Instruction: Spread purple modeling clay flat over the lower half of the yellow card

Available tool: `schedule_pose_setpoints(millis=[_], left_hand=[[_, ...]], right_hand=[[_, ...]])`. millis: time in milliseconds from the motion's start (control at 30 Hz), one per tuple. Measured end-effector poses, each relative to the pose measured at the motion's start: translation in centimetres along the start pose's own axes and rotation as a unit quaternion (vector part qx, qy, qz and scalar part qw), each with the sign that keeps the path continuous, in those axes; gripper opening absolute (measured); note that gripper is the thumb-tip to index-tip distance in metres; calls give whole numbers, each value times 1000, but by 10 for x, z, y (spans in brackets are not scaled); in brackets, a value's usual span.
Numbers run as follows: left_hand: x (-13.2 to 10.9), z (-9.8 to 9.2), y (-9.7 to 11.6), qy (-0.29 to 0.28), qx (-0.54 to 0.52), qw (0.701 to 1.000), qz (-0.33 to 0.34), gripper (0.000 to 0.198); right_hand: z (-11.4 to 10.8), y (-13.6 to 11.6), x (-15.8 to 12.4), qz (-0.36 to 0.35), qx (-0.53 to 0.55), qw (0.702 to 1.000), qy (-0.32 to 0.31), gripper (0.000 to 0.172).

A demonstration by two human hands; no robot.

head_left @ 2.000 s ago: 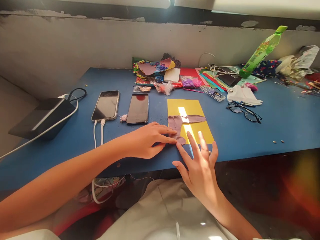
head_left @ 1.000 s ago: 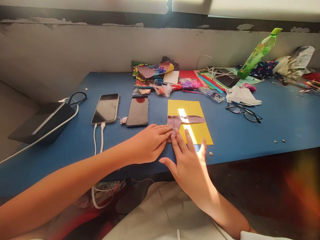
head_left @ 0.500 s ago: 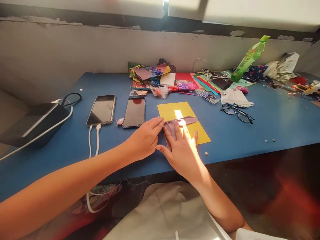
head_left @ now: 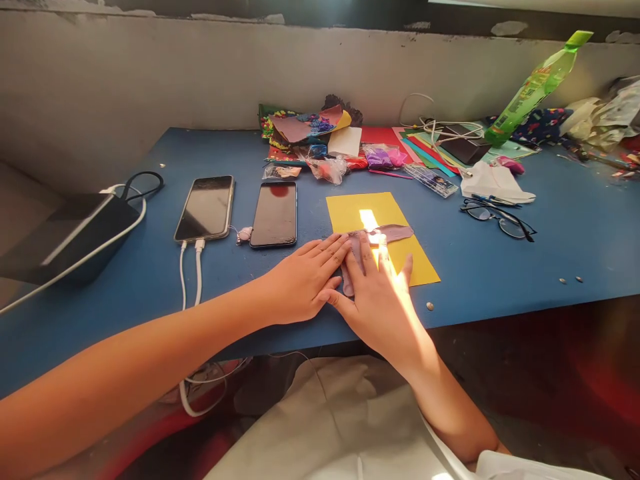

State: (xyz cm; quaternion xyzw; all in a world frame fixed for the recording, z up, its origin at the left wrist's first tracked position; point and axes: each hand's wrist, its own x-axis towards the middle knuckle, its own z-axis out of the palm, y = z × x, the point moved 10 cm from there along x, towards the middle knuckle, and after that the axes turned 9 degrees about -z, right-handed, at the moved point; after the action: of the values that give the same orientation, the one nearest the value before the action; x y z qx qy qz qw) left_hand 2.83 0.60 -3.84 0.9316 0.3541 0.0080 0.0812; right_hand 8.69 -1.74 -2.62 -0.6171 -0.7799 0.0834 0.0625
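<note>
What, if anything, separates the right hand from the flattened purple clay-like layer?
Nothing visible: the right hand has its fingers on the flattened purple clay-like layer, atop the yellow rectangular sheet.

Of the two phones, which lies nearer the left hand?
The cable-free phone, just beyond the left hand; the other phone, farther left, has white cables plugged in.

We're looking forward and down from the head, left hand [head_left: 303, 283] and right hand [head_left: 383, 300] close, wall [head_left: 200, 73] beyond.
</note>
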Motion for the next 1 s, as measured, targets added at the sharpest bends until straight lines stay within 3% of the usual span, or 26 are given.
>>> schedule_pose_setpoints(millis=[667,1000], left_hand=[[1,3,-1,-16,8,1000,-13,65],[0,2,0,-13,5,1000,-9,63]], right_hand=[[-8,9,-3,-36,-108,990,79,63],[-12,16,-6,-17,-126,987,94,58]])
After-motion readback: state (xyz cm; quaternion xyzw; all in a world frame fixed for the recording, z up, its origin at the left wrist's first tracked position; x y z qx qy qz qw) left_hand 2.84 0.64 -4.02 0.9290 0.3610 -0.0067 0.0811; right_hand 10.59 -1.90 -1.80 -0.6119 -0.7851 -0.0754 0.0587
